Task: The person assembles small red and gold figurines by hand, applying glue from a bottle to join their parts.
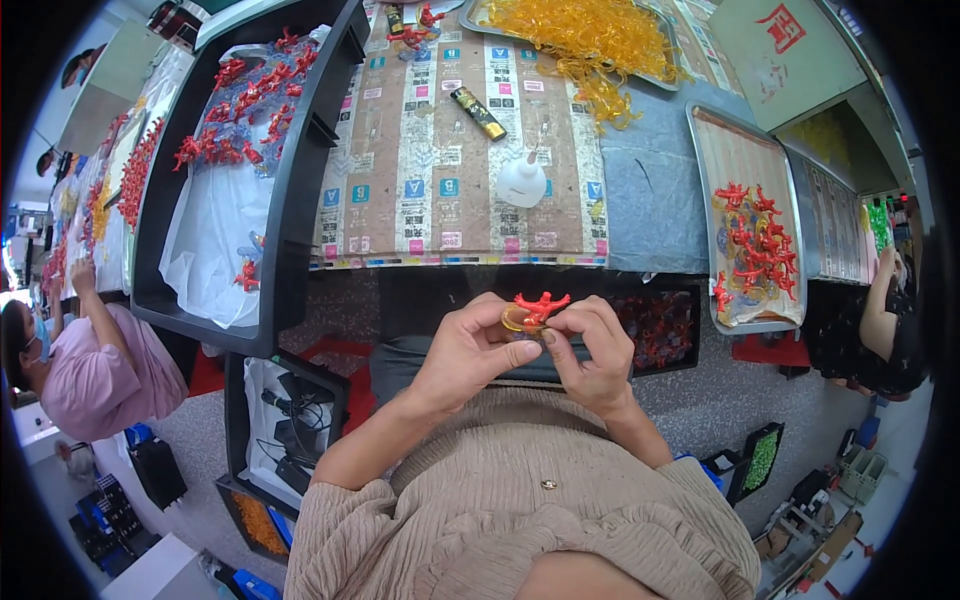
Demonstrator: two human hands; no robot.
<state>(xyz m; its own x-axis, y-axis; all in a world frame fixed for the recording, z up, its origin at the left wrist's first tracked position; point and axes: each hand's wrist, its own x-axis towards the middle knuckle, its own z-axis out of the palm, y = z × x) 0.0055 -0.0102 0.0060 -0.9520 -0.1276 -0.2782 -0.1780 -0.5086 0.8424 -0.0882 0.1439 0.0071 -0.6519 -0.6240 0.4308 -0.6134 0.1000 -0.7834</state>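
Between my two hands, above my lap and just short of the table edge, is a small red plastic figure (541, 304) with outspread arms. A clear yellow loop (516, 319) sits under and to the left of it. My left hand (462, 350) pinches the yellow loop side between thumb and fingers. From the other side, my right hand (598, 358) closes its thumb and fingertips on the right end of the figure. The fingers partly hide how figure and loop are joined.
On the table (380, 215) lie a black-and-gold lighter (478, 113) and a white squeeze bottle (522, 182). A metal tray (668, 40) of yellow loops stands behind. Red figures fill a right tray (722, 160) and a black bin (290, 215) at left. Other people sit on both sides.
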